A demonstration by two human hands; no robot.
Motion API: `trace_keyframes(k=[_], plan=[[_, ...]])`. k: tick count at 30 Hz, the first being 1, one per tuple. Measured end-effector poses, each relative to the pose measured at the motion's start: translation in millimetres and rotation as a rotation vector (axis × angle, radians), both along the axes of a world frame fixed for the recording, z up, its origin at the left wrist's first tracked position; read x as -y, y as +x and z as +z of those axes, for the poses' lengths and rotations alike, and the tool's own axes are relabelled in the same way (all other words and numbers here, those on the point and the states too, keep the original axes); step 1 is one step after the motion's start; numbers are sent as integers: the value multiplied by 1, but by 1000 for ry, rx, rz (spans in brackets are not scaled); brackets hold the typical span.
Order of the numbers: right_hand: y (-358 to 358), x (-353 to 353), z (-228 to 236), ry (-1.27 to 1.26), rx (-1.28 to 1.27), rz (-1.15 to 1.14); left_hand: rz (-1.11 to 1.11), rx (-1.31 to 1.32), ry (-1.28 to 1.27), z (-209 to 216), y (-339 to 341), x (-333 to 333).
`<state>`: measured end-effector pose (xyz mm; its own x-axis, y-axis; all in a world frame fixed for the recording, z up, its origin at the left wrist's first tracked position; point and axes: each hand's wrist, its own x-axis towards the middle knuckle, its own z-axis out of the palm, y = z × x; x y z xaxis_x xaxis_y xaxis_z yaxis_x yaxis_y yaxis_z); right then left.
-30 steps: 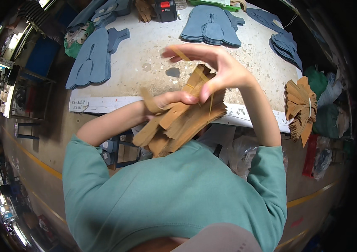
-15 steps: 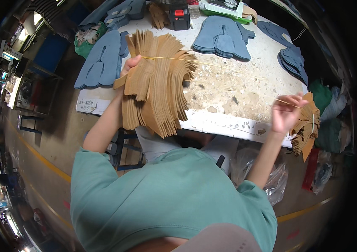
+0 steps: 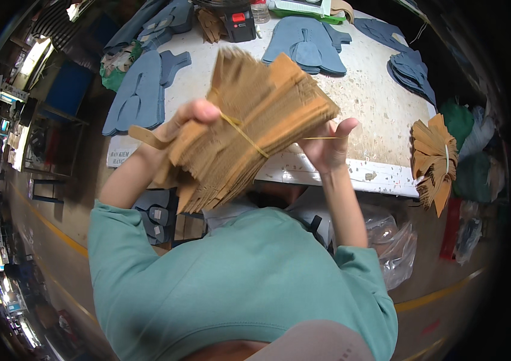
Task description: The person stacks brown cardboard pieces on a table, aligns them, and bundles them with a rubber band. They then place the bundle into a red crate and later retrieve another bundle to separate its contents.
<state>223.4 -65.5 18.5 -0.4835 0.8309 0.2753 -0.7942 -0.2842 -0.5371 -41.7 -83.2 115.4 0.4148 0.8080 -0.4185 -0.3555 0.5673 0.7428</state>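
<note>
A thick bundle of tan, leather-like cut pieces point(image 3: 255, 138) is held up over the near edge of the table, tilted, its layers fanned at the ends. My left hand point(image 3: 186, 120) grips its left side, thumb on top. A thin yellow rubber band point(image 3: 244, 133) crosses the bundle's middle. Part of that band runs out to my right hand point(image 3: 329, 147), hooked over it near the raised thumb. The other fingers of my right hand are partly hidden behind the bundle. A loose tan strip point(image 3: 149, 137) sticks out by my left wrist.
Stacks of blue-grey cut pieces lie on the white, worn table point(image 3: 381, 114): one at left point(image 3: 138, 93), one at the back point(image 3: 306, 45), one at right point(image 3: 412, 75). Another tied tan bundle point(image 3: 434, 162) sits at the right edge. A black-and-red battery point(image 3: 240, 25) stands at the back.
My right hand has come in from the far right to the bundle, bringing the stretched band with it. The bundle has turned and tilted, moving slightly right.
</note>
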Motion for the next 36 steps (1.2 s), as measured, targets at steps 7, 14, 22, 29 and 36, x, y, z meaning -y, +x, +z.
trace_keyframes(k=[7,14,22,29,36], plan=[[26,-19,0,123,363,-64,-301,-268,-27,25,29,25],[21,-41,50,598,527,-125,-445,-347,6,-20,39,4],[-1,-12,111,1102,841,-70,-340,-48,168,-64,52,1],[40,4,37,301,818,-231,-82,-10,48,-47,21,11],[-25,42,-27,-228,454,-227,-166,-220,246,-51,69,17]])
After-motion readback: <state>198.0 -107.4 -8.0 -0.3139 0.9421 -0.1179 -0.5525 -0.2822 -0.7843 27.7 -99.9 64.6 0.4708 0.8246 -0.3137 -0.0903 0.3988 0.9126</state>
